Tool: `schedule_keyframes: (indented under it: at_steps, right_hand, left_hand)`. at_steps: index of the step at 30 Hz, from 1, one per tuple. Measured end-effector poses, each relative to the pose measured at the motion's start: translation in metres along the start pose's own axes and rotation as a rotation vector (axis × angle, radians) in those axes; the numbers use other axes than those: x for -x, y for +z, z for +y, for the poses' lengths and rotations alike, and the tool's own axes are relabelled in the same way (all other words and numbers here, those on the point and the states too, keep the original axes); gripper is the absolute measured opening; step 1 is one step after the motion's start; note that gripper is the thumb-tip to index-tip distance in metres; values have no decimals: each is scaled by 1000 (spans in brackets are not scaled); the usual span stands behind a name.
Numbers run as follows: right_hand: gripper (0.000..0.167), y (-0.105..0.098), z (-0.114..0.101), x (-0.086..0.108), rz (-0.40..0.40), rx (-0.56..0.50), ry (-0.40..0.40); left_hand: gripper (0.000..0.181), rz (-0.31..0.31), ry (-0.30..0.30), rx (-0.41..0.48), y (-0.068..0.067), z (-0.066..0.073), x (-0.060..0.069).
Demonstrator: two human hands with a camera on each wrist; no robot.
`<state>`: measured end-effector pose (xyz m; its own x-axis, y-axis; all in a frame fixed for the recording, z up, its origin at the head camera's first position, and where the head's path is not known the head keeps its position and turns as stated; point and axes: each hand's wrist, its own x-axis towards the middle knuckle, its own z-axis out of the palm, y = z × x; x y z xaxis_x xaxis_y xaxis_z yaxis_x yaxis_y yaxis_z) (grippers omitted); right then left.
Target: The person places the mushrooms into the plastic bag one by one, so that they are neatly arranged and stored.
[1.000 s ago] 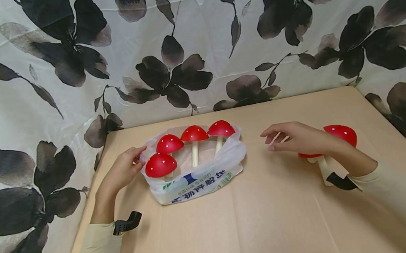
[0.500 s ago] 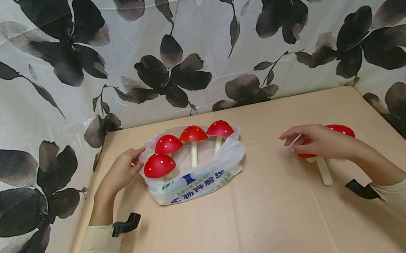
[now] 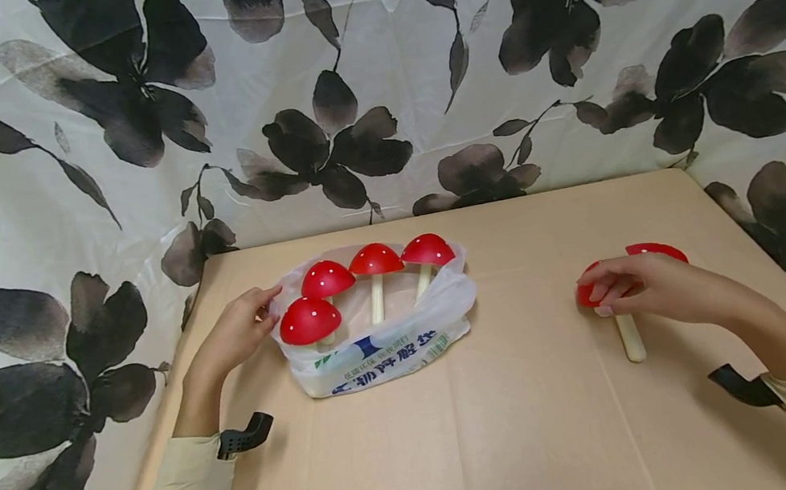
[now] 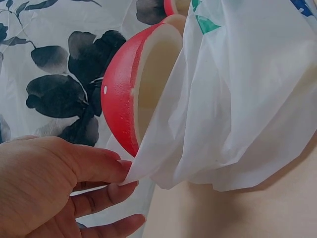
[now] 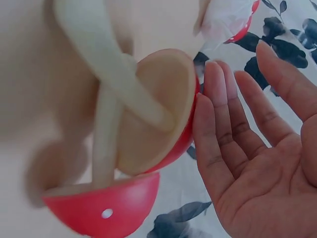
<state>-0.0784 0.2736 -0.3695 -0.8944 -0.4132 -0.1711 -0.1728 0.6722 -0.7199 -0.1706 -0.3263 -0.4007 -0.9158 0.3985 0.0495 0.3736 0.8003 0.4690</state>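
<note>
A white plastic bag with printed lettering lies with its mouth spread, holding several toy mushrooms, among them one with a red, white-dotted cap. My left hand pinches the bag's left rim between thumb and finger, as the left wrist view shows. Two more mushrooms lie on the table at right, one red cap partly hidden by my right hand, the other cap behind it. In the right wrist view their pale stems cross, and extended fingers are beside the tilted cap, seeming to touch it.
A tan-covered table lies beneath everything. Behind it and along its sides hangs white cloth with dark printed flowers. Black straps show at both wrists.
My right hand has moved rightward, away from the bag's side, to the two mushrooms on the table. My left hand has stayed at the bag's rim.
</note>
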Motion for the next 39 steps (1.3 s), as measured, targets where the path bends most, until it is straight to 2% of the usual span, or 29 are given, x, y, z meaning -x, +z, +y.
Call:
schedule_keyframes:
  at_steps: [6,10,15,18,23,25,31,37,39]
  right_hand:
    - [41,-5,12,14,-20,-41,-7]
    - [37,-8,21,24,-24,5,-25]
    - [38,-10,37,35,-112,41,-46]
    - [40,-8,48,40,-175,40,-85]
    - [45,-4,61,41,-219,14,-133]
    - [47,-1,62,39,-215,16,-126]
    - [48,6,56,34,-192,1,-17]
    - [41,8,53,29,-132,27,-52]
    - [38,9,51,28,-100,42,-40]
  left_hand:
    - [47,3,11,-1,1,-1,-1]
    - [47,6,15,3,1,-1,0]
    - [48,1,7,-2,3,-2,0]
    - [48,-6,-2,-6,4,-3,0]
    - [48,-8,-2,-7,4,-3,0]
    - [49,-12,-6,-7,3,-2,0]
    - [50,-35,-36,5,3,-2,0]
    - [51,-32,-39,-5,4,-3,0]
    - [51,-33,-42,-2,5,-3,0]
